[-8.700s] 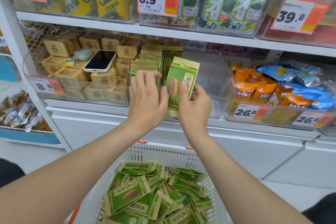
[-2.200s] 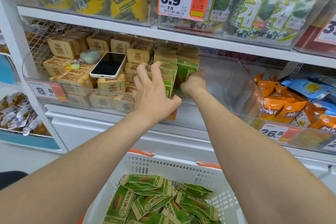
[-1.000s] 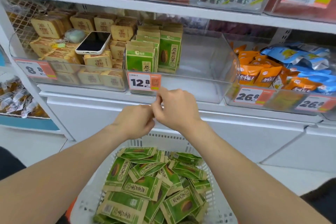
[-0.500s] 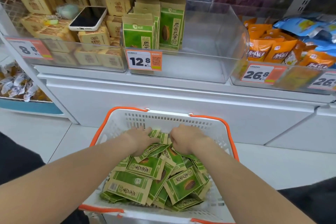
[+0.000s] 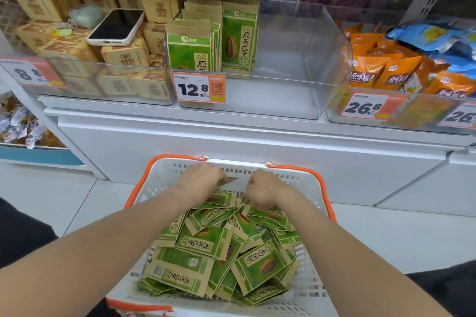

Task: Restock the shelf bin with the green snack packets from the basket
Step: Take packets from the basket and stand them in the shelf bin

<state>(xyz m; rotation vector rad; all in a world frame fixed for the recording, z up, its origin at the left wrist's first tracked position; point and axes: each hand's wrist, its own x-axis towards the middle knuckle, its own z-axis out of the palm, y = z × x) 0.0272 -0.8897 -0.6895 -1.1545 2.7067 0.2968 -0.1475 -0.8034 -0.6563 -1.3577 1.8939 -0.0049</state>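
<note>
left hand (image 5: 203, 177): down from the shelf bin (image 5: 332, 41) since a second ago, now at the far end of the basket (image 5: 296, 177), fingers closed on one of the green snack packets (image 5: 206, 242), tan corner poking out. right hand (image 5: 262, 192): beside it, curled into the pile; grasp cannot be told. bin: two short rows at left, rest vacant. judged: fresh pick-up begun, many to go.

Both hands are down at the far end of the white basket (image 5: 319, 188). The left hand (image 5: 203, 179) seems to pinch the tan corner of one of the green snack packets (image 5: 206, 242). The right hand (image 5: 262, 190) curls knuckles-up on the heap. Above, more upright packets stand at the left end of the clear shelf bin (image 5: 296, 64).
</note>
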